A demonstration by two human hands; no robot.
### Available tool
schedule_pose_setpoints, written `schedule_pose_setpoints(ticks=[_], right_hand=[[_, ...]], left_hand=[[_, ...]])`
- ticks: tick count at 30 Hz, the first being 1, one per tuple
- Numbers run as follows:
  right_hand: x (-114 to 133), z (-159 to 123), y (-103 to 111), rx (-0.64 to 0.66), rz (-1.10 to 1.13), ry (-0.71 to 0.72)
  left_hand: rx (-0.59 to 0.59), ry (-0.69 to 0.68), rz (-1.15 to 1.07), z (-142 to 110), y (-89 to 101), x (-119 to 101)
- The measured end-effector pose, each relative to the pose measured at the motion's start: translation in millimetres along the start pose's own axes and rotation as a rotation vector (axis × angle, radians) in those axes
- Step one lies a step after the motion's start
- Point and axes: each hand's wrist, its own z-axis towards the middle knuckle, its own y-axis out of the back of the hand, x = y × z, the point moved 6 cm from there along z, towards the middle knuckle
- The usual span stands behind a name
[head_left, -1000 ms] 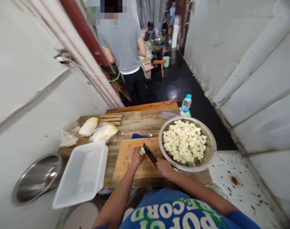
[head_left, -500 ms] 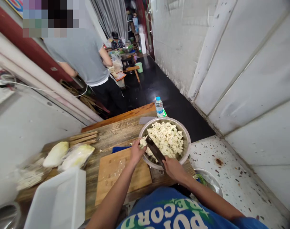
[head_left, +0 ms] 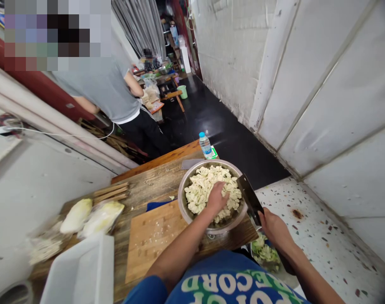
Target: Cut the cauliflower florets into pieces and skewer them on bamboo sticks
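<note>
A steel bowl (head_left: 183, 198) full of cut cauliflower (head_left: 200, 183) stands at the table's right corner. My left hand (head_left: 218, 197) reaches over its near rim and rests on the florets, thumb and fingers apart; some fingertips are hidden. Off the bowl's right side, my right hand (head_left: 271, 223) is closed around the handle of a cleaver (head_left: 249, 195), its dark blade tilted up beside the rim. To the left of the bowl, a wooden cutting board (head_left: 154, 236) carries small white crumbs.
A water bottle (head_left: 205, 145) and a second blade (head_left: 192, 164) lie beyond the bowl. Wrapped cabbages (head_left: 102, 217) and a white bin (head_left: 81, 266) are at left. Below right sits a container of green trimmings (head_left: 265, 253). A person in grey (head_left: 113, 93) stands farther off.
My left hand has moved from the bowl's left rim onto the cauliflower. My right hand has carried the cleaver rightward, from over the bowl to beyond its right rim.
</note>
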Motion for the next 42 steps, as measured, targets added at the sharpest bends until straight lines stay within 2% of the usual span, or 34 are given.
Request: schedule_pose_setpoints(ticks=[2, 4, 6, 9, 12, 14, 17, 20, 23, 25, 28, 30, 32, 34, 36, 38, 40, 42], right_hand=[[-8.1, 2.6, -1.7, -0.026, 0.026, -0.007], [-13.8, 4.6, -4.2, -0.059, 0.037, -0.012], [-16.5, 6.6, -7.6, -0.085, 0.049, -0.008], [-15.4, 9.7, -11.8, -0.123, 0.07, 0.023], [-12.3, 11.8, -13.8, -0.15, 0.099, 0.05], [-11.1, 12.4, -15.1, -0.139, 0.137, 0.053], [-11.5, 11.6, -17.0, -0.103, 0.195, 0.047], [-15.8, 9.6, -16.3, -0.108, 0.23, 0.018], [-22.1, 7.3, -14.4, -0.138, 0.26, -0.014], [-25.8, 5.9, -13.8, -0.152, 0.27, -0.026], [-29.8, 4.2, -14.5, -0.165, 0.281, -0.044], [-30.5, 2.8, -15.4, -0.178, 0.307, -0.037], [-30.6, 1.0, -16.4, -0.194, 0.333, -0.027], [-32.2, -1.3, -17.4, -0.208, 0.339, -0.038], [-35.6, -4.2, -17.5, -0.226, 0.323, -0.063], [-39.5, -7.3, -17.0, -0.235, 0.31, -0.082], [-43.5, -10.4, -16.6, -0.223, 0.32, -0.101], [-47.0, -14.0, -16.1, -0.198, 0.343, -0.121]], left_hand=[[-0.08, 0.023, 0.078, 9.8, 25.7, 20.0], [-0.156, 0.137, 0.202, 21.0, 56.3, 52.9], [-0.096, 0.198, 0.28, 32.5, 75.1, 85.2], [0.073, 0.199, 0.331, 45.5, 83.3, 119.4], [0.21, 0.279, 0.312, 50.7, 82.8, 139.5], [0.25, 0.338, 0.251, 52.1, 83.5, 145.6], [0.226, 0.383, 0.193, 53.3, 89.7, 148.8], [0.173, 0.354, 0.207, 53.7, 99.4, 147.5], [0.036, 0.303, 0.222, 54.6, 114.1, 142.7], [-0.015, 0.317, 0.159, 54.9, 119.0, 140.0], [0.031, 0.46, -0.116, 54.1, 111.4, 139.2], [0.071, 0.582, -0.218, 52.5, 104.0, 138.5], [0.087, 0.649, -0.183, 51.5, 101.2, 136.4], [0.077, 0.657, -0.104, 51.3, 101.4, 131.7], [0.029, 0.551, 0.054, 54.0, 102.0, 118.2], [-0.006, 0.313, 0.265, 57.8, 93.4, 91.0], [0.061, 0.016, 0.395, 57.2, 66.0, 55.5], [0.254, -0.234, 0.405, 49.6, 24.6, 23.3]])
